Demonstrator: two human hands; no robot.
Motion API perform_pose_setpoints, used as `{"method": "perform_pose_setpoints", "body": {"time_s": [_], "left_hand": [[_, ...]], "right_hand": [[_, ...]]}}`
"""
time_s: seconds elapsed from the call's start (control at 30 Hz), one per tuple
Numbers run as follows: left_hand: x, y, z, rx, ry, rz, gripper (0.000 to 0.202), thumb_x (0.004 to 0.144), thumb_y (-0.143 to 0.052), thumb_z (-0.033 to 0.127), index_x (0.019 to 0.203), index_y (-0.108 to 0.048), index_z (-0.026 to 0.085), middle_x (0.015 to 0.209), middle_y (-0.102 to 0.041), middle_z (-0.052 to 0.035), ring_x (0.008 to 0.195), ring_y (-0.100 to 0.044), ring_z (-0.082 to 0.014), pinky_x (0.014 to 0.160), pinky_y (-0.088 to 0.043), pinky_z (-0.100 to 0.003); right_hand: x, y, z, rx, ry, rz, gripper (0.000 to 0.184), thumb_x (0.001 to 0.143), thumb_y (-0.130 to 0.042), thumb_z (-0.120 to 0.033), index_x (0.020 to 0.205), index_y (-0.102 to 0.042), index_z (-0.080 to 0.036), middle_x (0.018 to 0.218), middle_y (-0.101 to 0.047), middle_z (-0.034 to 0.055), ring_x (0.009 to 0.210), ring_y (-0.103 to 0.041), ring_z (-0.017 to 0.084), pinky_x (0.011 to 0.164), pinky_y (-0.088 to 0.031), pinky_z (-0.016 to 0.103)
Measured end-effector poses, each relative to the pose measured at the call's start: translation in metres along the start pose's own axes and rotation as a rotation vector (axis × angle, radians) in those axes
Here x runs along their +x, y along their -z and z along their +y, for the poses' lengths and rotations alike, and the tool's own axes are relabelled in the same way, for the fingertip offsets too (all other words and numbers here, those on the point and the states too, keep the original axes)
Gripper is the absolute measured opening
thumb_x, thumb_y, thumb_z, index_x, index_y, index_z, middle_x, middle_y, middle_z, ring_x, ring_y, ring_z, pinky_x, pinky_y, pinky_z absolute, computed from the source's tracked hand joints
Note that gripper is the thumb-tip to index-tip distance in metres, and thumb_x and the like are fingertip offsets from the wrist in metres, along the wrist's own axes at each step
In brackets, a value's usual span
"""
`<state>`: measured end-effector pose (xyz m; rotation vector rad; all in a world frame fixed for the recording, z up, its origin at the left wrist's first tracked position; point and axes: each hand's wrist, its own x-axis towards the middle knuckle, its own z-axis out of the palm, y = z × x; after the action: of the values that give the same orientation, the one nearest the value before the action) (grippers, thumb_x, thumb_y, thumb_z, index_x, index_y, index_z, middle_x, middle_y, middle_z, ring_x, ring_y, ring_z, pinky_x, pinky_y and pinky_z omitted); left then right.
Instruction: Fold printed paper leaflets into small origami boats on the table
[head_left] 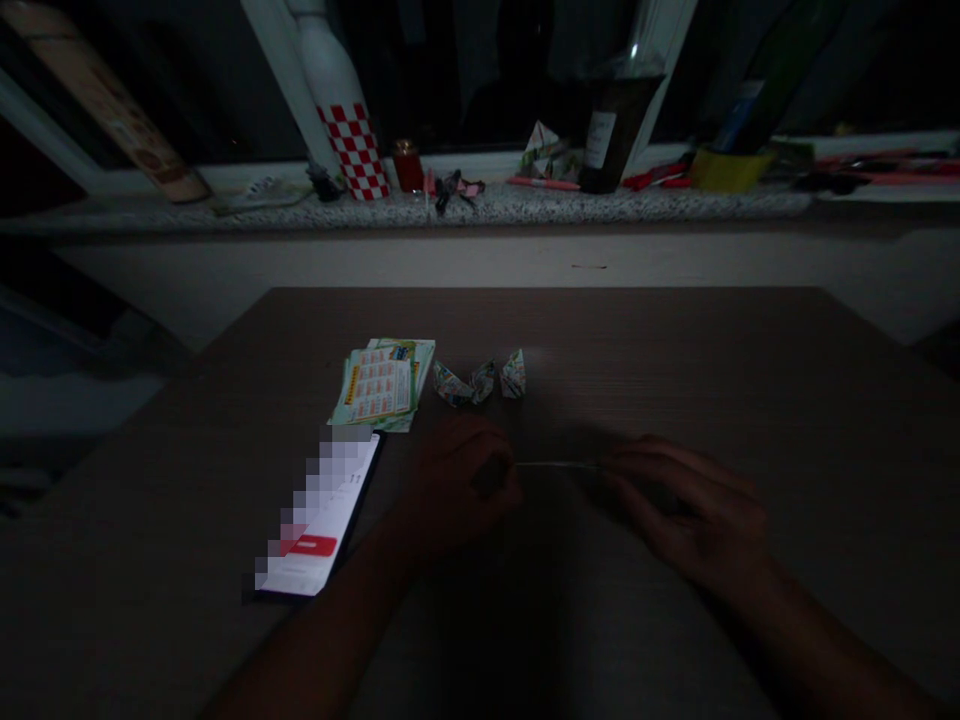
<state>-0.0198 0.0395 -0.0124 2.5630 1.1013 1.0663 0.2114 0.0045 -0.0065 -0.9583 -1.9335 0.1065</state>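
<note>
1. Head view: my left hand [459, 490] and my right hand [697, 505] have their fingers pinched on the two ends of a thin, pale strip [557, 464], between them over the brown wood-grain table [675, 345].
2. By my left arm lies a dark-edged phone with a bright white screen [337, 525].
3. Past my hands are a stack of green-and-white printed papers [379, 385] and crumpled, colourful paper bits [514, 375].
4. Farthest, a white bottle with red checks [352, 145] stands on the speckled stone sill [525, 209].
</note>
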Motion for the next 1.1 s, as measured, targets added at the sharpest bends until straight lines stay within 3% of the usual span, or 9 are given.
{"method": "perform_pose_setpoints", "body": {"time_s": [0.13, 0.4, 0.5, 0.63, 0.77, 1.1], "left_hand": [[0.001, 0.002, -0.002, 0.007, 0.012, 0.026, 0.005, 0.073, -0.06, 0.016, 0.075, -0.057, 0.018, 0.077, -0.062, -0.0023, 0.074, -0.059, -0.0159, 0.069, -0.047, -0.029], [-0.001, 0.009, -0.01, -0.096, 0.152, 0.092, 0.005, 0.074, -0.058, 0.013, 0.076, -0.057, 0.017, 0.079, -0.063, -0.0021, 0.074, -0.06, -0.0151, 0.069, -0.047, -0.028], [0.001, 0.008, -0.008, -0.143, 0.215, 0.056, 0.004, 0.078, -0.058, 0.015, 0.081, -0.06, 0.017, 0.079, -0.064, -0.0017, 0.074, -0.06, -0.0142, 0.069, -0.048, -0.027], [0.003, 0.008, -0.002, -0.217, 0.246, -0.059, 0.018, 0.081, -0.062, 0.019, 0.099, -0.064, 0.018, 0.088, -0.068, -0.0019, 0.08, -0.063, -0.014, 0.073, -0.049, -0.025], [0.004, 0.008, 0.001, -0.245, 0.234, -0.142, 0.014, 0.084, -0.06, 0.021, 0.094, -0.069, 0.019, 0.085, -0.071, -0.0015, 0.079, -0.065, -0.0144, 0.071, -0.05, -0.025], [0.002, 0.0, 0.006, -0.273, 0.483, -0.072, 0.013, 0.082, -0.064, 0.026, 0.089, -0.073, 0.021, 0.077, -0.074, 0.0006, 0.068, -0.067, -0.0144, 0.067, -0.053, -0.025]], "right_hand": [[0.001, 0.002, 0.001, -0.006, 0.003, -0.008, 0.014, 0.078, -0.065, -0.009, 0.087, -0.066, -0.019, 0.077, -0.071, 0.0054, 0.067, -0.068, 0.017, 0.059, -0.056, 0.027], [-0.004, 0.009, 0.015, -0.029, -0.174, 0.089, 0.009, 0.079, -0.066, -0.014, 0.084, -0.066, -0.021, 0.076, -0.069, 0.0031, 0.065, -0.065, 0.016, 0.057, -0.053, 0.026], [-0.004, 0.006, 0.015, 0.023, -0.194, 0.056, 0.006, 0.08, -0.065, -0.015, 0.082, -0.066, -0.02, 0.074, -0.068, 0.0024, 0.064, -0.064, 0.015, 0.056, -0.052, 0.025], [-0.005, 0.004, 0.013, 0.07, -0.231, -0.001, 0.006, 0.08, -0.065, -0.015, 0.081, -0.065, -0.02, 0.075, -0.068, 0.002, 0.065, -0.064, 0.015, 0.057, -0.051, 0.024], [-0.004, 0.003, 0.013, 0.121, -0.245, -0.044, 0.006, 0.08, -0.064, -0.013, 0.081, -0.066, -0.019, 0.075, -0.068, 0.0026, 0.066, -0.064, 0.014, 0.057, -0.05, 0.024], [-0.008, -0.006, 0.011, 0.069, -0.284, 0.015, 0.006, 0.08, -0.066, -0.017, 0.084, -0.07, -0.021, 0.073, -0.072, 0.0021, 0.065, -0.068, 0.016, 0.056, -0.053, 0.025]]}}
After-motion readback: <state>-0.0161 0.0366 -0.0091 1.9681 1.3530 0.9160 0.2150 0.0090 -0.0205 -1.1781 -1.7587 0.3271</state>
